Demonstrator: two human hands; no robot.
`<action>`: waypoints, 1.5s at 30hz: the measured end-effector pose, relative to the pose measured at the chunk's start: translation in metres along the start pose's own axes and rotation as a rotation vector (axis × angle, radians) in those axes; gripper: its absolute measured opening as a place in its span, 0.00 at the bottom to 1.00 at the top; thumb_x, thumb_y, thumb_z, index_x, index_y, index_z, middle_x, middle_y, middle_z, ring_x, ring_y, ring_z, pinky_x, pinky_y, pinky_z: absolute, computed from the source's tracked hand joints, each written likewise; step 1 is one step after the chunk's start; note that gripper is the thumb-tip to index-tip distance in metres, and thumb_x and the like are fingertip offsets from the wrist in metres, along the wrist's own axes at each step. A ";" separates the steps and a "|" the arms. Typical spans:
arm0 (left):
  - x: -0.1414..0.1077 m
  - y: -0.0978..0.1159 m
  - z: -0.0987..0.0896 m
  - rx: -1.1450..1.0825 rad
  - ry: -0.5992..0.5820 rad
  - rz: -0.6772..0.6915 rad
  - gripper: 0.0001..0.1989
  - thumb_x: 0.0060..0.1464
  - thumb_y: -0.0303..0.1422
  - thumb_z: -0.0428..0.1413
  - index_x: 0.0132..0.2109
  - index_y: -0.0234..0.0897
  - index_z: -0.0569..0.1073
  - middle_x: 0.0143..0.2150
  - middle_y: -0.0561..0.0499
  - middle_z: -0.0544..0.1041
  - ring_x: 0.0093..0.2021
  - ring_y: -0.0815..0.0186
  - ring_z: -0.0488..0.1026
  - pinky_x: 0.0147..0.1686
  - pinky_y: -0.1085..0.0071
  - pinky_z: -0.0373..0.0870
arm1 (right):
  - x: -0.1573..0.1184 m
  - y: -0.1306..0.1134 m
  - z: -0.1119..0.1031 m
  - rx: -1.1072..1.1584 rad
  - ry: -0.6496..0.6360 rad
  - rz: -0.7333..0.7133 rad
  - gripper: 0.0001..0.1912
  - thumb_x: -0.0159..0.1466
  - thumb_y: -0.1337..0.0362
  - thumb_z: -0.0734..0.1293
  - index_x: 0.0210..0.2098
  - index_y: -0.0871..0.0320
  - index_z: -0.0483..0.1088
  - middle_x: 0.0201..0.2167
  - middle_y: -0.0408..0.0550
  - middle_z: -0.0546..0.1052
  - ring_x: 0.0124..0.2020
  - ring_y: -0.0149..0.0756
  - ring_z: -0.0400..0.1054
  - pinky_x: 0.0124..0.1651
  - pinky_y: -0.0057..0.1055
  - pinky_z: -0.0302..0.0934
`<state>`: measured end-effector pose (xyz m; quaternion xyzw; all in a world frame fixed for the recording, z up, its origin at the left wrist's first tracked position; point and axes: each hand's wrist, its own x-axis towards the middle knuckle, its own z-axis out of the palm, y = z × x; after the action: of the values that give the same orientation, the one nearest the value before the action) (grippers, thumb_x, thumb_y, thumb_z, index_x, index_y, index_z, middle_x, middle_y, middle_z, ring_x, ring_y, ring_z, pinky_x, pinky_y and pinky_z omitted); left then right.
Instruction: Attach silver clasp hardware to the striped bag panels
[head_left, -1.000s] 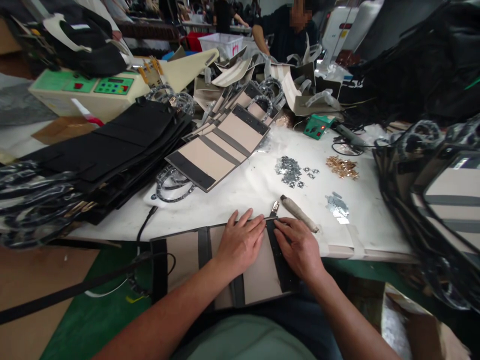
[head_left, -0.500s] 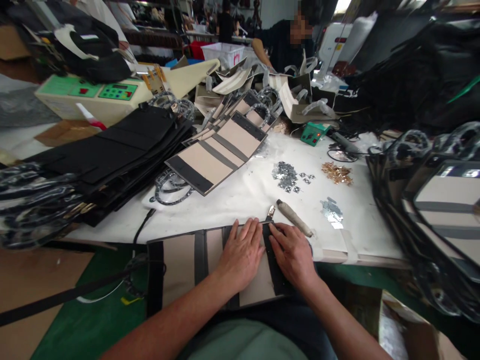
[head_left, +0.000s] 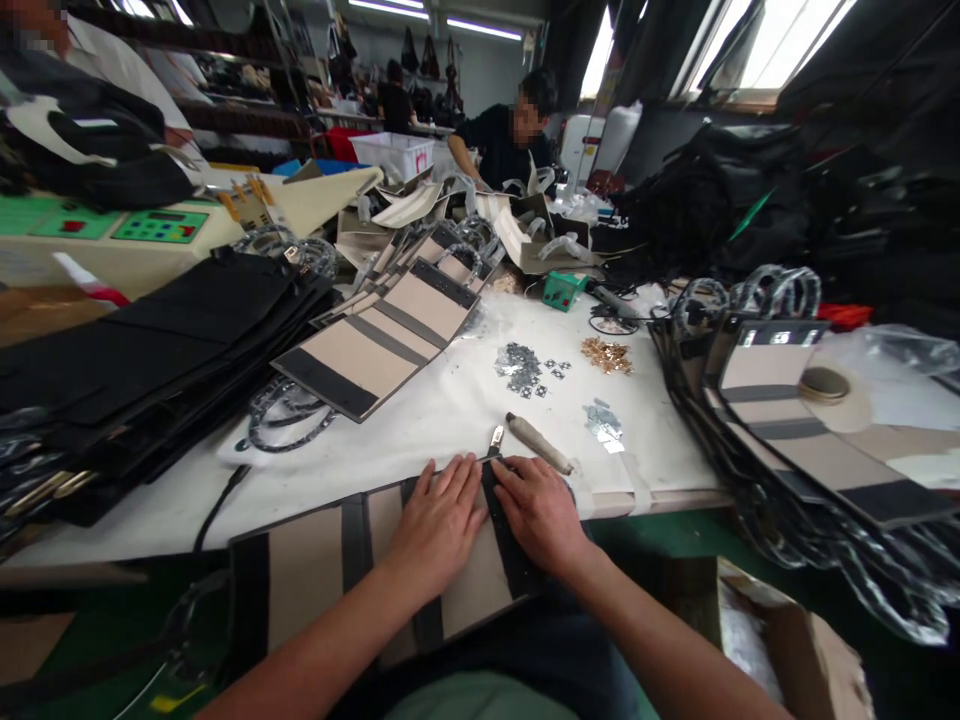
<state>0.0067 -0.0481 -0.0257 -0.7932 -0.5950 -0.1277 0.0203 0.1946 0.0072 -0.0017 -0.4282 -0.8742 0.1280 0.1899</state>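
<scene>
A beige bag panel [head_left: 300,590] with black bands and dark edging slopes from the table edge down over my lap. My left hand [head_left: 439,525] lies flat on it, fingers stretched toward the top edge. My right hand [head_left: 544,510] is closed, its bent fingers gripping the panel's dark end band at that same edge; their undersides are hidden. Between the fingertips of both hands a small shiny metal clasp [head_left: 496,438] juts out past the edge. Just beyond my right hand lies a tape-wrapped tool [head_left: 538,443] with a dark tip.
Piles of dark flat plates [head_left: 519,368], gold fasteners [head_left: 607,355] and silver plates [head_left: 604,425] lie on the white table [head_left: 435,400]. Black bag pieces [head_left: 150,350] are stacked left, finished-looking panels [head_left: 780,400] right. A green box [head_left: 562,291] and a co-worker [head_left: 502,140] are behind.
The head view has swung up and to the right, bringing more of the right stack and windows into sight. Both hands stay at nearly the same place on the panel.
</scene>
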 end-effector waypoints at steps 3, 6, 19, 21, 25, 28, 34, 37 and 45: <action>-0.002 -0.010 0.001 -0.041 0.024 0.048 0.27 0.70 0.38 0.49 0.72 0.35 0.64 0.73 0.44 0.65 0.72 0.53 0.63 0.72 0.48 0.58 | -0.001 0.018 -0.016 0.241 0.098 0.012 0.17 0.73 0.61 0.63 0.59 0.52 0.74 0.54 0.53 0.79 0.52 0.45 0.75 0.55 0.40 0.71; -0.003 -0.014 0.003 -0.067 0.028 0.054 0.28 0.70 0.39 0.50 0.72 0.34 0.63 0.73 0.44 0.65 0.71 0.53 0.64 0.71 0.48 0.58 | -0.002 0.067 -0.041 0.246 0.245 0.197 0.15 0.71 0.56 0.65 0.51 0.52 0.79 0.49 0.51 0.81 0.44 0.41 0.78 0.47 0.35 0.72; -0.001 -0.008 -0.004 -0.179 -0.051 -0.022 0.26 0.72 0.37 0.45 0.72 0.35 0.63 0.74 0.46 0.64 0.73 0.55 0.61 0.73 0.49 0.54 | -0.001 0.199 -0.062 -0.152 0.150 0.682 0.20 0.60 0.48 0.66 0.40 0.52 0.84 0.42 0.52 0.83 0.40 0.49 0.75 0.41 0.40 0.65; -0.001 -0.007 -0.005 -0.185 -0.061 -0.030 0.26 0.73 0.37 0.44 0.72 0.35 0.63 0.74 0.45 0.64 0.73 0.55 0.61 0.73 0.50 0.53 | 0.000 0.197 -0.064 -0.099 0.165 0.676 0.19 0.58 0.48 0.67 0.38 0.53 0.83 0.39 0.52 0.83 0.38 0.48 0.75 0.42 0.40 0.65; -0.002 -0.006 -0.005 -0.201 -0.071 -0.036 0.26 0.73 0.38 0.44 0.72 0.35 0.62 0.74 0.45 0.63 0.73 0.56 0.60 0.73 0.49 0.52 | 0.000 0.190 -0.069 0.018 0.229 0.693 0.19 0.58 0.48 0.68 0.38 0.54 0.82 0.34 0.50 0.83 0.37 0.47 0.76 0.41 0.39 0.65; -0.003 -0.006 -0.006 -0.209 -0.073 -0.044 0.26 0.73 0.38 0.44 0.72 0.34 0.62 0.74 0.46 0.64 0.73 0.56 0.59 0.73 0.49 0.52 | 0.003 0.189 -0.073 -0.010 0.250 0.721 0.19 0.58 0.49 0.67 0.38 0.54 0.82 0.34 0.51 0.82 0.37 0.47 0.75 0.40 0.40 0.65; -0.004 -0.006 -0.005 -0.221 -0.055 -0.048 0.25 0.73 0.38 0.45 0.72 0.37 0.63 0.74 0.46 0.64 0.74 0.57 0.59 0.74 0.49 0.50 | 0.019 0.141 -0.080 0.142 0.331 0.585 0.19 0.60 0.49 0.68 0.38 0.57 0.80 0.35 0.54 0.81 0.36 0.45 0.74 0.44 0.40 0.66; -0.003 -0.005 -0.005 -0.228 -0.061 -0.055 0.25 0.72 0.38 0.46 0.72 0.38 0.63 0.73 0.46 0.65 0.73 0.56 0.60 0.73 0.49 0.51 | 0.032 0.080 -0.068 0.463 0.014 0.431 0.19 0.61 0.48 0.70 0.40 0.56 0.80 0.32 0.49 0.80 0.30 0.40 0.72 0.37 0.35 0.66; -0.003 -0.005 -0.007 -0.261 -0.071 -0.083 0.27 0.71 0.39 0.47 0.72 0.35 0.62 0.73 0.44 0.65 0.73 0.56 0.61 0.73 0.50 0.51 | 0.058 0.013 -0.023 0.488 -0.398 0.168 0.12 0.65 0.58 0.67 0.38 0.54 0.82 0.36 0.46 0.82 0.40 0.42 0.76 0.48 0.37 0.68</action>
<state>0.0002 -0.0504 -0.0197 -0.7677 -0.6062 -0.1767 -0.1092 0.1817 0.0627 0.0265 -0.4072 -0.7993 0.4302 0.1010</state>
